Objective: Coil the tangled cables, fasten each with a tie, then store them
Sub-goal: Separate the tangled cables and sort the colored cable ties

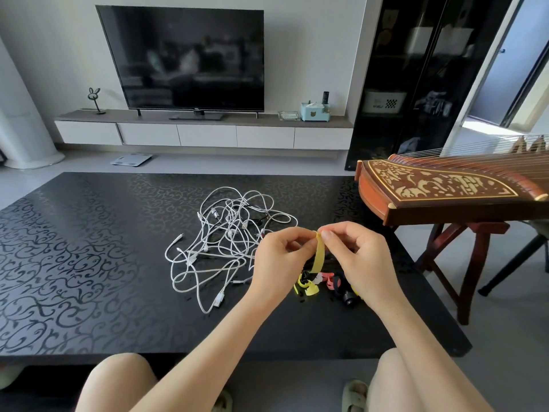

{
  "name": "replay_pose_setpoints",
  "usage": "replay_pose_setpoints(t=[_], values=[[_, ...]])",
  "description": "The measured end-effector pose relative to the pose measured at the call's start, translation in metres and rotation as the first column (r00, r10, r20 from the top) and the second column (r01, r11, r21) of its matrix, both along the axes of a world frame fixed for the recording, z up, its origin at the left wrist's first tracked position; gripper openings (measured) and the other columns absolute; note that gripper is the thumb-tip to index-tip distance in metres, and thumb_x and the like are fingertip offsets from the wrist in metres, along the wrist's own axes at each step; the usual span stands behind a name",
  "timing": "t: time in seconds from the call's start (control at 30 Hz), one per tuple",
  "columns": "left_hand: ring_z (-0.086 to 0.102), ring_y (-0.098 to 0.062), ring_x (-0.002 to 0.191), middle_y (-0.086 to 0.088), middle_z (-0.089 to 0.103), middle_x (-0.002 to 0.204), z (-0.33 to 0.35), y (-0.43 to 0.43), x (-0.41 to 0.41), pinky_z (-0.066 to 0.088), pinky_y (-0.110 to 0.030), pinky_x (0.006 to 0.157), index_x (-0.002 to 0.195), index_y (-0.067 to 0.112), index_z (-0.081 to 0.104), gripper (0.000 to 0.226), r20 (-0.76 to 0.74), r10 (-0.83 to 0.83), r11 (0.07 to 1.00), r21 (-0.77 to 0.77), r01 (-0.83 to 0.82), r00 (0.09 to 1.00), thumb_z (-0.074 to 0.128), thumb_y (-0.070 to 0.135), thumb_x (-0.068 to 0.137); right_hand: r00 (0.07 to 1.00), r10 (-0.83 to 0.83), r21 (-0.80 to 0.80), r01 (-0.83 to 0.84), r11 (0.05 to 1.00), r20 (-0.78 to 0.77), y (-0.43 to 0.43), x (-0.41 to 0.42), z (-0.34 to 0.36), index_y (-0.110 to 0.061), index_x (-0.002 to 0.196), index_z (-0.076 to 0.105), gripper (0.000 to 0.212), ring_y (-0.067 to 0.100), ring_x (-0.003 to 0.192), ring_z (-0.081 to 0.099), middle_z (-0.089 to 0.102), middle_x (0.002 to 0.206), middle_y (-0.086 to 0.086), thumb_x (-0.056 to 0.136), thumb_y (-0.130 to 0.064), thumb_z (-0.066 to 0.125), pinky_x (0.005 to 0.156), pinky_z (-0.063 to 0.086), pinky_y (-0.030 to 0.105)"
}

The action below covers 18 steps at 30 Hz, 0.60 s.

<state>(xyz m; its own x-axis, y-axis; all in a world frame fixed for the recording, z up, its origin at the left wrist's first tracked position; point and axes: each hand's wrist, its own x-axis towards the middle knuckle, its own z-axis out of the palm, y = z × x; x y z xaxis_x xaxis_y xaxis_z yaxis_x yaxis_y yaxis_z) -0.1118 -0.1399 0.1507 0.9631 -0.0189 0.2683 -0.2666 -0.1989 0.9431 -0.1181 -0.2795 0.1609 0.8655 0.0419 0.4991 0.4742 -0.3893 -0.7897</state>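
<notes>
Both hands, left hand [277,257] and right hand [355,254], pinched yellow tie [318,257], strip hanging vertical; tangled cables [225,236] left of centre, nearer left hand.

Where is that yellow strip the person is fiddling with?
In the head view, the yellow strip hangs pinched between the left hand and right hand, just right of centre, above the pile of coloured ties and beside the tangled white cables.

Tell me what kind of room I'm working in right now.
Most likely a home living room: a television on a low media console, a zither on a stand, and tangled cables on a black patterned coffee table. Left hand and right hand pinch a yellow tie.
</notes>
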Motion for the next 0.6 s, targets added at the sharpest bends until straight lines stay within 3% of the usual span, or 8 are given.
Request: replay_pose_setpoints(t=[0.07, 0.17, 0.3, 0.37, 0.5, 0.6], values=[[0.058, -0.014, 0.061, 0.002, 0.066, 0.063, 0.002, 0.002, -0.002, 0.048, -0.036, 0.062, 0.082, 0.025, 0.074, 0.015, 0.01, -0.012, 1.0, 0.021, 0.011, 1.0, 0.063, 0.016, 0.088, 0.996, -0.056, -0.102, 0.064, 0.993, 0.071, 0.0, 0.0, -0.001, -0.025, 0.088, 0.066, 0.012, 0.001, 0.077, 0.065, 0.068, 0.076, -0.012, 0.092, -0.017, 0.059, 0.064, 0.051, 0.014], [0.065, -0.009, 0.072, 0.011, 0.072, 0.08, 0.005, 0.008, -0.007, 0.048, -0.021, 0.06, 0.092, 0.03, 0.074, 0.026, 0.04, -0.119, 0.987, 0.113, 0.114, 0.992, 0.056, 0.011, 0.09, 0.983, -0.103, -0.238, 0.138, 0.961, 0.153, -0.002, 0.001, -0.001, -0.014, 0.091, 0.062, 0.009, 0.006, 0.069, 0.063, 0.065, 0.074, -0.006, 0.094, -0.017, 0.055, 0.06, 0.051, 0.024], [0.058, -0.004, 0.065, 0.009, 0.066, 0.074, 0.007, 0.011, -0.009, 0.041, -0.013, 0.058, 0.11, 0.021, 0.071, 0.024, 0.153, -0.198, 0.836, 0.542, 0.085, 0.968, 0.053, 0.017, 0.095, 0.982, -0.098, -0.381, 0.154, 0.912, 0.163, -0.008, 0.003, 0.0, -0.014, 0.09, 0.058, 0.014, 0.011, 0.065, 0.059, 0.06, 0.072, -0.004, 0.098, -0.019, 0.048, 0.059, 0.05, 0.035], [0.051, -0.008, 0.059, 0.002, 0.06, 0.068, 0.008, 0.011, -0.006, 0.036, -0.018, 0.057, 0.101, 0.012, 0.07, 0.026, 0.13, -0.157, 0.766, 0.642, 0.037, 0.979, 0.046, 0.021, 0.099, 0.967, -0.092, -0.429, 0.189, 0.883, 0.238, -0.008, 0.003, 0.004, -0.009, 0.088, 0.058, 0.015, 0.016, 0.067, 0.057, 0.059, 0.078, 0.0, 0.098, -0.013, 0.048, 0.058, 0.05, 0.039], [0.056, -0.026, 0.072, -0.012, 0.061, 0.076, 0.012, 0.007, 0.0, 0.045, -0.033, 0.071, 0.077, 0.005, 0.056, 0.027, 0.028, -0.13, 0.632, 0.773, 0.061, 0.991, 0.041, 0.012, 0.098, 0.887, -0.065, -0.536, 0.333, 0.776, 0.457, -0.003, 0.004, 0.02, -0.001, 0.079, 0.059, 0.011, 0.021, 0.066, 0.053, 0.056, 0.081, 0.009, 0.09, 0.003, 0.056, 0.044, 0.045, 0.034], [0.064, -0.027, 0.076, -0.017, 0.068, 0.081, 0.015, 0.007, 0.004, 0.051, -0.04, 0.075, 0.062, 0.005, 0.047, 0.035, -0.041, -0.111, 0.654, 0.749, 0.104, 0.993, 0.042, 0.012, 0.096, 0.857, -0.011, -0.589, 0.363, 0.722, 0.515, -0.003, 0.005, 0.027, 0.001, 0.076, 0.059, 0.012, 0.022, 0.061, 0.054, 0.057, 0.078, 0.011, 0.085, 0.008, 0.061, 0.037, 0.043, 0.033]])
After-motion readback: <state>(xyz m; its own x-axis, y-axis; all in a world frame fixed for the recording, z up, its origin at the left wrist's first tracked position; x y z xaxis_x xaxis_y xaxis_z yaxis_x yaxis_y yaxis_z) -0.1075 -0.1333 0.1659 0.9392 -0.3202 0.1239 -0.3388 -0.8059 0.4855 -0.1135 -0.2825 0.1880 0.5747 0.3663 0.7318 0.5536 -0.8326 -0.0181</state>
